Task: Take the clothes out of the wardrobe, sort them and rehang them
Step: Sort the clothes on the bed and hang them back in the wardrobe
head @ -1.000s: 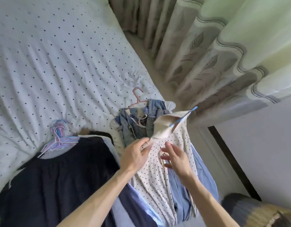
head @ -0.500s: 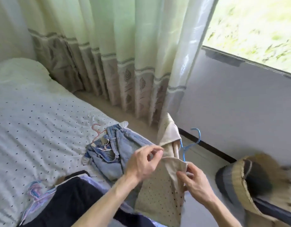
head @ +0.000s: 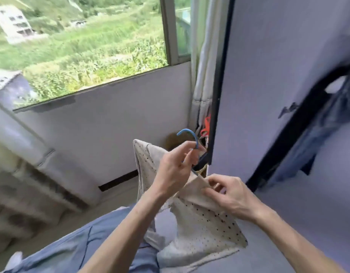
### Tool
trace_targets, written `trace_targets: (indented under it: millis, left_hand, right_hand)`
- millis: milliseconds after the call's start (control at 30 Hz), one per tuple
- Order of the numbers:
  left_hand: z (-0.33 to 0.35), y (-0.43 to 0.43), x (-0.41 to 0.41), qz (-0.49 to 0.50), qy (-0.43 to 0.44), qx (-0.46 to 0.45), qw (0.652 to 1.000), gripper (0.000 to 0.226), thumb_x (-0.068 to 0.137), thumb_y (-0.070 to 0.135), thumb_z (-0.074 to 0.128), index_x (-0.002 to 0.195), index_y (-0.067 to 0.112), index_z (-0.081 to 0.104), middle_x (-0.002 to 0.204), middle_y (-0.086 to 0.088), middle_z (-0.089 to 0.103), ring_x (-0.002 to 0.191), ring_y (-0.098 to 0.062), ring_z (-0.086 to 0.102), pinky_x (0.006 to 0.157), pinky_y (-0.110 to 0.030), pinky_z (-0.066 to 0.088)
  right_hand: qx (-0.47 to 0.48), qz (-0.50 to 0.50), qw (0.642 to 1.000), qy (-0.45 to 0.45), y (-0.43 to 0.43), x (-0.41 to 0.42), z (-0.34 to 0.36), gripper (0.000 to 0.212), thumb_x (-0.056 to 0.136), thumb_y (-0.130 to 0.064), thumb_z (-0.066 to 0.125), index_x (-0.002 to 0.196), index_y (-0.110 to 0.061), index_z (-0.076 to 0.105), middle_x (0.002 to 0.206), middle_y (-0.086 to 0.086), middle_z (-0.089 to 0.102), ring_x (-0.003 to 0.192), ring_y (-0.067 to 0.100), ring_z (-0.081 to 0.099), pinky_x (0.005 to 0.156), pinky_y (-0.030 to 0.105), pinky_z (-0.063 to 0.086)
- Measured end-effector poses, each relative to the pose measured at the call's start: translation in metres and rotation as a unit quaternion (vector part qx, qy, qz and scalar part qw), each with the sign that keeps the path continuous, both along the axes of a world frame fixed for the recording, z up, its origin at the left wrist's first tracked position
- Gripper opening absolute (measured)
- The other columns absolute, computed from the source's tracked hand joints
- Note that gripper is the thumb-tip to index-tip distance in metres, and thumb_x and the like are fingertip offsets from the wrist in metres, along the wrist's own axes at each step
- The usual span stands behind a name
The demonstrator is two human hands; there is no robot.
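1. One cream garment with dark dots (head: 199, 219) hangs in mid-air at the centre of my view, on a blue hanger (head: 188, 132) whose hook curves up above the hands
2. The left hand (head: 174, 170) grips the hanger just below the hook, fingers curled round the blue neck, and one shoulder of the garment rises to the left of it
3. The right hand (head: 229, 194) pinches the garment's upper edge between thumb and fingertips, just right of the left hand; the two are close, though I cannot tell whether they touch
4. The cloth falls from both hands towards the near edge, its lower part beside a blue cloth (head: 71, 249) that spreads to the near left
5. Just right of the hanger stands a pale wardrobe panel (head: 268, 75) with a dark edge; further right, dark denim clothes (head: 331, 107) hang, blurred
6. In the narrow gap left of that panel I see something orange-red (head: 206, 125), with a bunched curtain (head: 201, 75) above it
7. Far left, a window (head: 81, 46) shows green slopes, and a second curtain (head: 22, 138) slants across the left edge
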State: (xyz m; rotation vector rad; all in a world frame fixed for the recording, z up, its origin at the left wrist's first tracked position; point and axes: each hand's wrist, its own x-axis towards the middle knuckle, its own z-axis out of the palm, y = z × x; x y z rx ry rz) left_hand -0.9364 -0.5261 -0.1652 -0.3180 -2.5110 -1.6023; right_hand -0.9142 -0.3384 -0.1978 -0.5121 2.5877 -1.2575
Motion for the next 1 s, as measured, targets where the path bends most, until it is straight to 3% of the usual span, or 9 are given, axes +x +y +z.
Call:
trace_targets:
  millis: [100,167,233,300,400,533,667,867,1000]
  left_hand:
    - [0.014,0.068,-0.014,-0.058,0.02,0.043,0.997,0.023,0.104,0.015,0.049,0.11,0.026,0.069,0.072,0.007,0.055,0.067,-0.008,0.054,0.068,-0.017,0.045]
    - [0.02,0.111,-0.022,-0.095,0.028,0.054,0.994,0.024,0.105,0.018,0.049,0.113,0.029,0.069,0.072,0.008,0.055,0.069,-0.011,0.056,0.068,-0.023,0.047]
    - [0.023,0.151,-0.03,-0.118,0.033,0.053,0.991,0.024,0.104,0.021,0.05,0.115,0.031,0.069,0.072,0.006,0.058,0.071,-0.017,0.06,0.068,-0.029,0.049]
    - [0.027,0.188,-0.038,-0.138,0.042,0.067,0.987,0.025,0.104,0.02,0.05,0.116,0.031,0.069,0.072,0.004,0.06,0.072,-0.02,0.062,0.07,-0.032,0.051]
    - [0.034,0.238,-0.05,-0.172,0.043,0.085,0.98,0.026,0.104,0.019,0.051,0.115,0.033,0.07,0.074,-0.003,0.064,0.071,-0.021,0.063,0.073,-0.035,0.054]
    - [0.035,0.293,-0.071,-0.201,-0.001,0.112,0.973,0.025,0.103,0.023,0.051,0.111,0.039,0.07,0.072,0.014,0.063,0.07,-0.005,0.063,0.075,-0.029,0.055]
    - [0.036,0.335,-0.082,-0.216,-0.044,0.114,0.969,0.025,0.104,0.023,0.048,0.115,0.032,0.069,0.086,0.006,0.068,0.08,-0.013,0.067,0.072,-0.013,0.051]
    - [0.045,0.371,-0.111,-0.238,-0.085,0.104,0.962,0.026,0.104,0.023,0.047,0.119,0.032,0.067,0.097,0.006,0.071,0.085,-0.008,0.065,0.074,-0.011,0.047]
    - [0.054,0.389,-0.144,-0.301,-0.106,0.011,0.948,0.037,0.101,0.021,0.048,0.134,0.035,0.058,0.103,0.005,0.069,0.088,-0.013,0.06,0.087,-0.025,0.048]
  right_hand:
    - [0.053,-0.093,0.993,0.038,0.083,0.022,0.007,0.031,0.087,-0.068,0.057,0.097,-0.041,0.068,0.095,-0.028,0.065,0.09,-0.005,0.057,0.074,0.015,0.045]
    - [0.083,-0.144,0.985,0.035,0.131,0.041,0.012,0.04,0.084,-0.074,0.053,0.095,-0.04,0.07,0.092,-0.024,0.067,0.09,-0.008,0.057,0.072,0.013,0.044]
    - [0.128,-0.195,0.972,0.009,0.171,0.062,0.016,0.035,0.086,-0.071,0.054,0.08,-0.039,0.066,0.076,-0.025,0.063,0.073,-0.008,0.056,0.06,0.014,0.04]
    - [0.175,-0.248,0.953,-0.008,0.205,0.08,0.018,0.042,0.089,-0.064,0.053,0.064,-0.03,0.052,0.056,-0.018,0.051,0.054,0.003,0.046,0.051,0.02,0.032]
    - [0.198,-0.312,0.929,-0.027,0.243,0.101,0.019,0.042,0.093,-0.056,0.05,0.07,-0.021,0.05,0.054,-0.008,0.048,0.05,0.009,0.039,0.052,0.026,0.036]
    - [0.199,-0.335,0.92,-0.043,0.272,0.114,0.028,0.02,0.095,-0.044,0.052,0.085,-0.029,0.06,0.064,-0.018,0.058,0.057,0.005,0.049,0.066,0.028,0.048]
    - [0.163,-0.31,0.933,-0.085,0.278,0.106,0.036,0.005,0.093,-0.033,0.055,0.094,-0.033,0.061,0.07,-0.015,0.062,0.059,0.006,0.05,0.072,0.031,0.049]
    - [-0.026,-0.305,0.943,-0.134,0.276,0.074,0.039,0.007,0.094,-0.019,0.063,0.101,-0.018,0.062,0.085,-0.008,0.071,0.057,0.015,0.063,0.066,0.031,0.049]
    - [-0.081,-0.324,0.935,-0.122,0.272,0.056,0.036,0.012,0.095,-0.022,0.064,0.098,-0.011,0.06,0.083,-0.005,0.069,0.057,0.015,0.06,0.061,0.028,0.042]
